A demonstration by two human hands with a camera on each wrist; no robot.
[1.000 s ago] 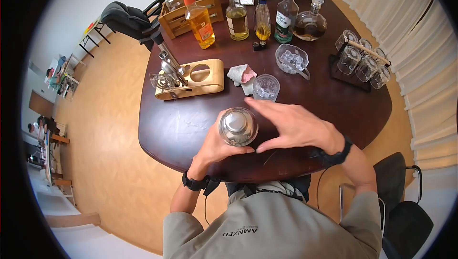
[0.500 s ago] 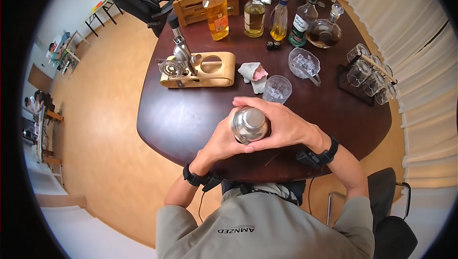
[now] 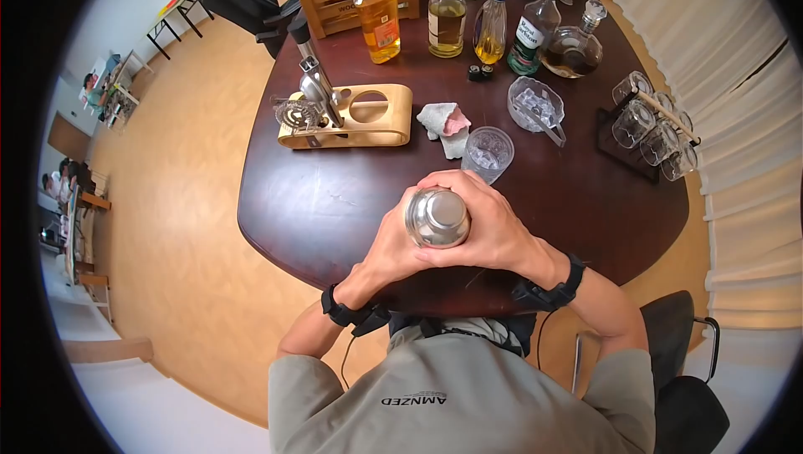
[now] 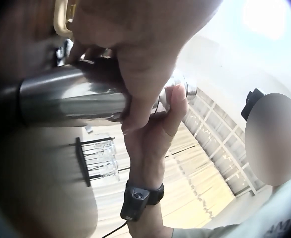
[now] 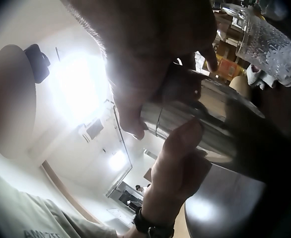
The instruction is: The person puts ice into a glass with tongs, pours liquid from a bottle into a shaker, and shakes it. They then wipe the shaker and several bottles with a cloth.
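Observation:
A steel cocktail shaker [image 3: 441, 213] stands near the front edge of the dark table, its cap upward. My left hand [image 3: 391, 239] grips its body from the left. From the right, my right hand [image 3: 495, 224] curls round the upper part, with its thumb across the near side. In the left wrist view the shiny body of the shaker [image 4: 68, 99] shows below the left hand's fingers. Just beyond the hands is a clear textured glass [image 3: 488, 153] with ice in it, beside a crumpled grey and pink cloth [image 3: 443, 125].
A wooden bar-tool stand [image 3: 393, 119] is at the left. An ice bowl with tongs [image 3: 535, 104] and a rack of glass mugs [image 3: 648, 132] are at the right. Several bottles, among them an orange-capped one [image 3: 378, 23], line the back near a wooden crate [image 3: 335, 4].
My right hand has moved from a spread pose beside the shaker to a grip round its upper part. The left hand has kept its hold. The head view has shifted slightly.

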